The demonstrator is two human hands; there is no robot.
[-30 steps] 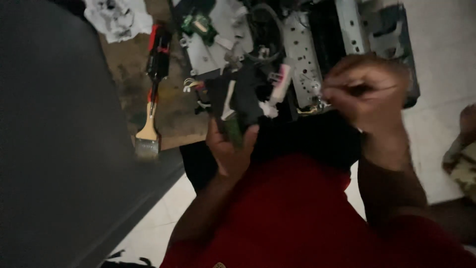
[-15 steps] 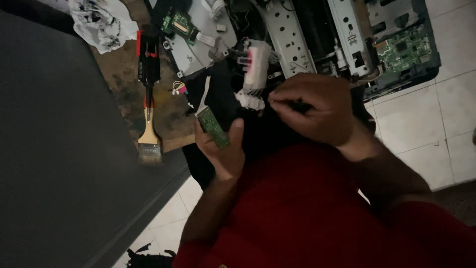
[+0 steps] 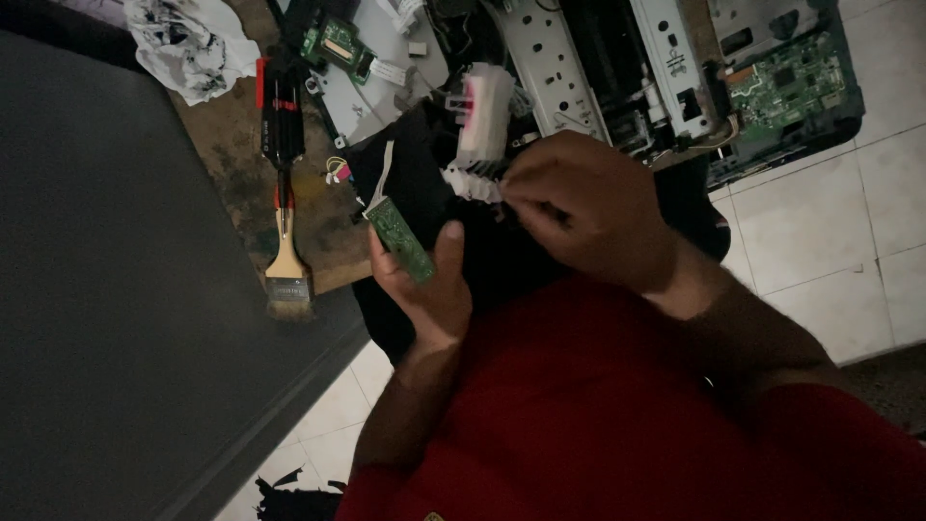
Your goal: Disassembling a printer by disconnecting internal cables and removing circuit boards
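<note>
- Left hand [image 3: 424, 289] is cupped low in front of the red shirt, thumb clamped over a small green circuit board [image 3: 400, 241] — a firm hold.
- Right hand [image 3: 588, 207] pinches a white toothed plastic piece [image 3: 471, 183], fingertips closed tight on its edge.
- My read: support the board by its edges and pull the white piece straight, no twisting — the white ribbon strip [image 3: 383, 174] looks fragile.
- Paintbrush [image 3: 286, 260] and opened printer chassis [image 3: 675, 77] sit near, on the worn table and tiled floor.
</note>
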